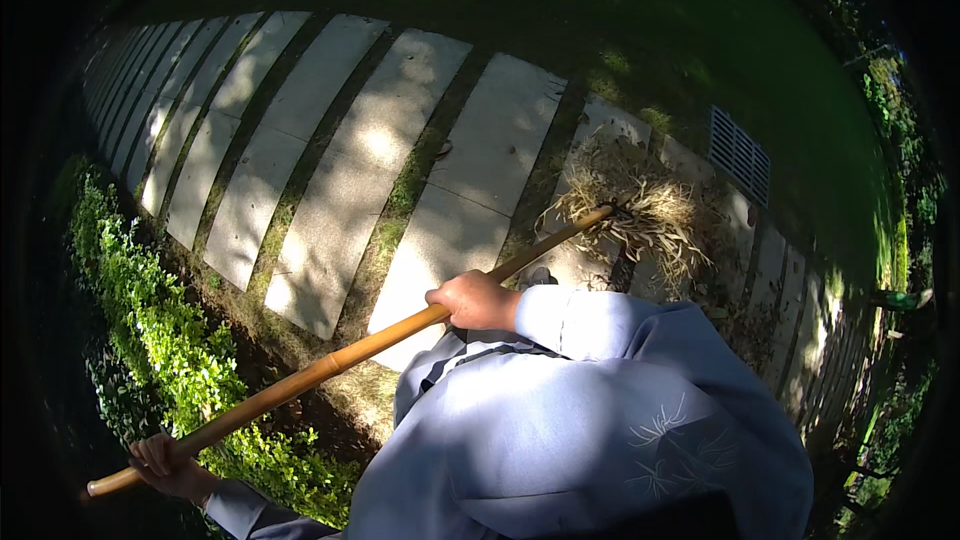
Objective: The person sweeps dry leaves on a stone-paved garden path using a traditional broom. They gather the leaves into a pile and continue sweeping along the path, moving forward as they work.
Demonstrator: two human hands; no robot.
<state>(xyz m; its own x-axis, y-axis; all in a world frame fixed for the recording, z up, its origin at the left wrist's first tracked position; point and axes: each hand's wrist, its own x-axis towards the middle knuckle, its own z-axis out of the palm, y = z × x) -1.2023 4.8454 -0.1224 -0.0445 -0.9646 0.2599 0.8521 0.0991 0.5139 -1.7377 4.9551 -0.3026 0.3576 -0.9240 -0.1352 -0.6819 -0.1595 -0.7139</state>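
Observation:
A long bamboo pole [337, 358] runs diagonally across the view, from the lower left up to the right. My left hand [169, 465] is closed around it close to its lower-left end. Farther along, in front of my body, my right hand [476, 301] grips the same pole. At the pole's far end, dark binding meets a spread of dry, straw-coloured stalks and leaves [660, 217] lying on the paving. Whether these are a broom's bristles, loose plant litter or both, I cannot tell.
Pale stone slabs [382, 127] form a path with mossy gaps. A leafy green hedge [165, 337] borders the lower left. Shaded lawn [675, 30] lies beyond the path, with a metal drain grate [739, 154] at its edge. Dry leaf litter covers slabs at the right.

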